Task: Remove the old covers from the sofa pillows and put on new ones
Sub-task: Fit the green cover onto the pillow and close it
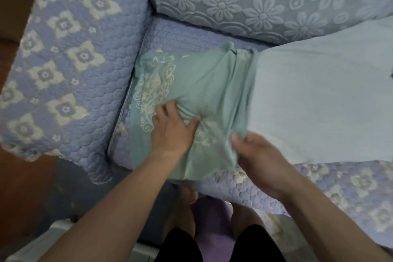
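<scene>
Two hands work at the near edge of the sofa seat (187, 36), both on one pillow. Left hand (172, 127) lies on the green cover (202, 83) with fingers partly spread and curled into the cloth, bunching folds under the fingertips (170, 105) and pressing the covered end down. Right hand (261, 159) pinches the gathered open edge of the green cover between thumb and fingers at the near corner, just beside the bare pale blue pillow (319, 100). The pillow lies with its long axis running left to right across the seat: the covered end points toward the sofa armrest (63, 66) on the left, and the uncovered end extends to the right, past the right hand and out toward the picture's edge. The cover's bunched mouth crosses the pillow between the two hands, so the right hand is the nearer one to that edge and to the exposed part. Judged from this layout alone, whether the cover is going on or coming off cannot be told; either way travel must follow the long axis. A back cushion (255, 0) with raised flowers stands behind the pillow, touching or nearly touching its far side. The armrest limits leftward room. Below, the person's knees and the floor (32, 187) show.
</scene>
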Tool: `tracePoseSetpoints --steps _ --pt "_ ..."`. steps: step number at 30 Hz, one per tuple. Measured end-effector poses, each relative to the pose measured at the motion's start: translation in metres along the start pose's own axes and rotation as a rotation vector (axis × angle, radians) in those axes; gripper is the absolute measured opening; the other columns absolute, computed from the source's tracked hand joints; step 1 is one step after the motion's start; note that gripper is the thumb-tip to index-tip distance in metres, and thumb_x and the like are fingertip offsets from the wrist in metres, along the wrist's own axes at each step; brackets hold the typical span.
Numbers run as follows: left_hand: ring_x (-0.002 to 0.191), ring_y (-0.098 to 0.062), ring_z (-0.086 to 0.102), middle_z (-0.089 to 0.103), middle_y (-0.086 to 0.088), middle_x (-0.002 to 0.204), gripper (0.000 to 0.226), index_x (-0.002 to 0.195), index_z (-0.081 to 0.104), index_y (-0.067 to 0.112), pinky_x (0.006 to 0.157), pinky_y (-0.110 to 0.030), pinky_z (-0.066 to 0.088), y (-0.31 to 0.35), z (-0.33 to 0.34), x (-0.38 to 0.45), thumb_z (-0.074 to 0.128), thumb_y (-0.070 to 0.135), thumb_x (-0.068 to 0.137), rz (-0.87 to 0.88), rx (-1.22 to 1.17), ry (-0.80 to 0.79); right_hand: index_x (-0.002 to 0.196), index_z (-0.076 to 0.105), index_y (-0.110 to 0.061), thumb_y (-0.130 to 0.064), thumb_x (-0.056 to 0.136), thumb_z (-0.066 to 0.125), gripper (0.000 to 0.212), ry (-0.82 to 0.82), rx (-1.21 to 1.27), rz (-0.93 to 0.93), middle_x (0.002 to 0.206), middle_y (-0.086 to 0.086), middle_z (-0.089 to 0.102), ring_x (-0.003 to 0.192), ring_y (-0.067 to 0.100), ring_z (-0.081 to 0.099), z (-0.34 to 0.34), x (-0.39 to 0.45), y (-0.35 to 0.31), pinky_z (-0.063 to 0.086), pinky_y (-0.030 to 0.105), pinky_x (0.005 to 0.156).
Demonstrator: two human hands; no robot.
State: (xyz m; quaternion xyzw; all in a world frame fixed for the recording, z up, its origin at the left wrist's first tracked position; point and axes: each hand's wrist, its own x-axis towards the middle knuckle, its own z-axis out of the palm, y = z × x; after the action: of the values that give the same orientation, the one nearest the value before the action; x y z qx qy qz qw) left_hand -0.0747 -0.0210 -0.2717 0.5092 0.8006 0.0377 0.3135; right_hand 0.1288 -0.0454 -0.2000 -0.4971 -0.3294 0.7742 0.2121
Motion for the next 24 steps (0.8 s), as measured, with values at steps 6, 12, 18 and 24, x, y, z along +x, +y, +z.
tracePoseSetpoints --steps 6,12,18,24 --pt "0.116 -0.035 0.061 0.065 -0.018 0.127 0.044 0.124 0.063 0.008 0.088 -0.032 0.045 0.030 -0.027 0.063 0.056 0.044 0.099 -0.133 -0.175 -0.105 0.144 0.047 -0.005 -0.024 0.108 0.036 0.042 0.016 0.411 -0.158 0.142 0.013 0.058 0.133 0.028 0.054 -0.019 0.011 -0.003 0.040 0.045 0.113" --pt "0.129 -0.033 0.051 0.051 -0.017 0.146 0.052 0.142 0.050 0.001 0.089 -0.024 0.036 0.060 -0.074 0.099 0.049 0.037 0.105 -0.090 -0.209 -0.016 0.117 0.070 -0.027 -0.018 0.091 0.073 0.028 0.184 -0.387 -0.051 0.116 -0.015 0.071 0.110 -0.009 0.060 -0.014 0.012 0.067 0.042 0.023 0.095" --pt "0.103 -0.048 0.057 0.061 -0.029 0.112 0.037 0.111 0.050 0.003 0.074 -0.047 0.037 0.049 -0.084 0.101 0.037 0.038 0.107 0.251 0.237 0.310 0.089 0.060 -0.021 -0.031 0.096 0.058 0.012 0.322 -0.494 -0.289 0.082 -0.015 0.062 0.077 0.001 0.058 -0.008 -0.041 0.041 0.046 0.023 0.072" --pt "0.105 -0.047 0.058 0.059 -0.027 0.119 0.038 0.118 0.048 0.005 0.081 -0.053 0.044 0.047 -0.043 0.076 0.040 0.040 0.106 0.201 0.203 0.310 0.087 0.057 -0.016 -0.021 0.094 0.060 0.009 0.304 -0.400 -0.414 0.086 -0.010 0.055 0.081 0.009 0.054 -0.005 -0.056 0.007 0.042 0.020 0.074"
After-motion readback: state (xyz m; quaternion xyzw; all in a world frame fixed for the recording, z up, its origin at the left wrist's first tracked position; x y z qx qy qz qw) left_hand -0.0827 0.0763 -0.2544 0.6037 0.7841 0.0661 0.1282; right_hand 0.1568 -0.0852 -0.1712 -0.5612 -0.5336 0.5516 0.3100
